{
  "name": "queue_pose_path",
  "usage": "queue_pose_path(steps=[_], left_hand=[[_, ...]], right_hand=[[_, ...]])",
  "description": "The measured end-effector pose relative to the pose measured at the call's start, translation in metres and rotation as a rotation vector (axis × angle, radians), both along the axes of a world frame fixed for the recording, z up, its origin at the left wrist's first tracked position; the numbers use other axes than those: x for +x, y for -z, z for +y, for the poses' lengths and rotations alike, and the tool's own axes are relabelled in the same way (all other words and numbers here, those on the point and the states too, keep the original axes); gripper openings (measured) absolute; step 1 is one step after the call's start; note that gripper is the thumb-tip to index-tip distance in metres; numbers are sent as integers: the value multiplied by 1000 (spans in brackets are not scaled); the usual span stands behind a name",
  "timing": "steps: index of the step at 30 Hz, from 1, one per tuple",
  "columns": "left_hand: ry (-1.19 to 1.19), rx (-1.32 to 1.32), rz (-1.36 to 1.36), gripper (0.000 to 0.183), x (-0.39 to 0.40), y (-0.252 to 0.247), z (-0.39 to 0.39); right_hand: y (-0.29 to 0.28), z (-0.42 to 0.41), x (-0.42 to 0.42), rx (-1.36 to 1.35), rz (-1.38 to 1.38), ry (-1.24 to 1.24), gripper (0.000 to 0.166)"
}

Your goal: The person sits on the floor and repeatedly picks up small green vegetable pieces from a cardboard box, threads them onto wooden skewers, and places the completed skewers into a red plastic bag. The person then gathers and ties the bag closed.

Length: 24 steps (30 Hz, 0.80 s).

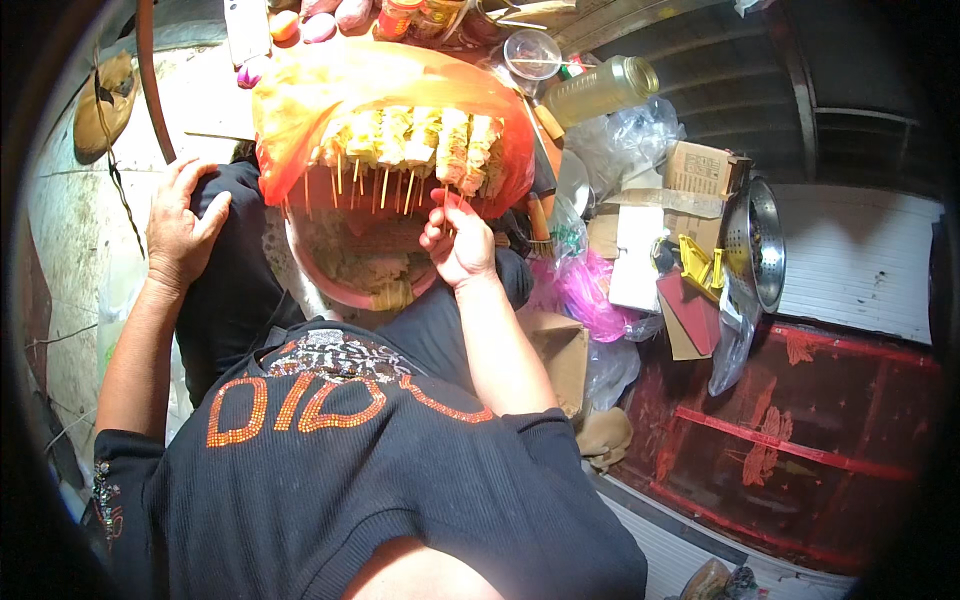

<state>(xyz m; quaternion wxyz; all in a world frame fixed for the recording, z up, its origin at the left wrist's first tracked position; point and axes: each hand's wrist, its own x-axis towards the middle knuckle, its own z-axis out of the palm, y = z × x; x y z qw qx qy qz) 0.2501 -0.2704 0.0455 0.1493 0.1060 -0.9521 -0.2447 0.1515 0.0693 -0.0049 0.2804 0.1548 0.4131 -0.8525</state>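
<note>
My right hand [463, 241] pinches the thin stick of a food skewer [451, 146], whose pale, folded leafy food stands upright above my fingers. Several similar skewers [394, 135] stand in a row to its left, their bare sticks hanging downward. An orange-red plastic bag [322, 86] lies around and behind the row. Below the sticks, between my legs, is a round basin with a pinkish rim [352, 298]; what lies in it is hard to make out. My left hand [180, 229] rests on my dark-trousered knee [232, 199], thumb apart, holding nothing.
Behind the bag lie reddish tubers [352, 13] and jars [397, 16]. A glass jar of yellowish liquid [592, 94] tilts at the right, near a clear plastic tub [531, 54]. Farther right are a cardboard box [694, 169], a steel colander [769, 247] and a pink bag [592, 296].
</note>
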Motion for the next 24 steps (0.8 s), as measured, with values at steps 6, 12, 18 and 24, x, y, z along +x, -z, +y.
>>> queue_pose_path(steps=[6, 12, 18, 24], left_hand=[[37, 48, -42, 34, -7, -8, 6], [16, 10, -66, 34, -9, -10, 12], [6, 4, -60, 33, -8, -8, 10], [11, 23, -51, 32, -8, -4, 8]], right_hand=[[-1, 3, -8, -70, 24, 2, 20], [3, 11, -42, 131, 146, -61, 19], [16, 6, -41, 409, 186, -235, 22], [18, 9, -44, 440, 188, -226, 24]])
